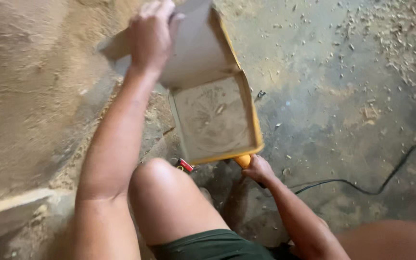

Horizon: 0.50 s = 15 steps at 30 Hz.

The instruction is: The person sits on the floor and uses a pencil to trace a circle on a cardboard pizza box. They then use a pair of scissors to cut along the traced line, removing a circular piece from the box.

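The front lip of the yellow dustpan (217,115) is cut off by the top edge and partly covered by the grey card (193,43) held over it. The card's upper end also runs out of view. The left hand (151,33) hides part of the card; its fingertips are cropped. Below the dustpan, the right hand (258,169) covers most of the orange handle (242,161). A small red object (185,165) beside the handle is half hidden by the knee (162,192); its kind cannot be told. The black cable (362,188) leaves at the right edge.
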Each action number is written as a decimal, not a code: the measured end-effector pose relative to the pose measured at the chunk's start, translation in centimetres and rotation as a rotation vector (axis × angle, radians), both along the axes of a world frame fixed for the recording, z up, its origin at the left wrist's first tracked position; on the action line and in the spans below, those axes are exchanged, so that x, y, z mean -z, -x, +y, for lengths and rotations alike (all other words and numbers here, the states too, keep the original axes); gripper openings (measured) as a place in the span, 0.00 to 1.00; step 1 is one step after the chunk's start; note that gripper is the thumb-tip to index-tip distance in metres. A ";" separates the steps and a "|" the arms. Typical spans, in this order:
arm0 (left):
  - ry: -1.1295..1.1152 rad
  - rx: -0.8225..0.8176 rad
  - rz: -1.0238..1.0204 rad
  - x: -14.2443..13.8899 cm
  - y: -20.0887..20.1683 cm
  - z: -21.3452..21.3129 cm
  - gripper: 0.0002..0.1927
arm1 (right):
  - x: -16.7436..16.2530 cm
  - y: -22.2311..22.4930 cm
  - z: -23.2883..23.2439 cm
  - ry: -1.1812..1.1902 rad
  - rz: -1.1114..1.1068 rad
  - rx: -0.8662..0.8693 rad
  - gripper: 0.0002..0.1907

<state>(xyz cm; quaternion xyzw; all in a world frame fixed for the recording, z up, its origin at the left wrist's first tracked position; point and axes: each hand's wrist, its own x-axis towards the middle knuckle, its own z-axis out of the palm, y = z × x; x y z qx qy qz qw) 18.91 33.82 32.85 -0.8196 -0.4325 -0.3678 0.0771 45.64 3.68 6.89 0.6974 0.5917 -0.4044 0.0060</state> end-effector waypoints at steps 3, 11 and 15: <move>0.090 -0.176 -0.053 -3.4 0.3 -2.4 0.10 | -1.1 -4.3 0.5 0.149 0.112 -0.030 0.28; 0.606 -0.520 -0.941 -5.2 -0.6 -10.9 0.08 | -2.9 -12.3 -1.0 0.167 0.874 0.820 0.22; 0.753 -0.351 -0.839 0.6 -3.1 -17.2 0.16 | -3.9 -13.0 -0.1 -0.119 0.947 1.267 0.22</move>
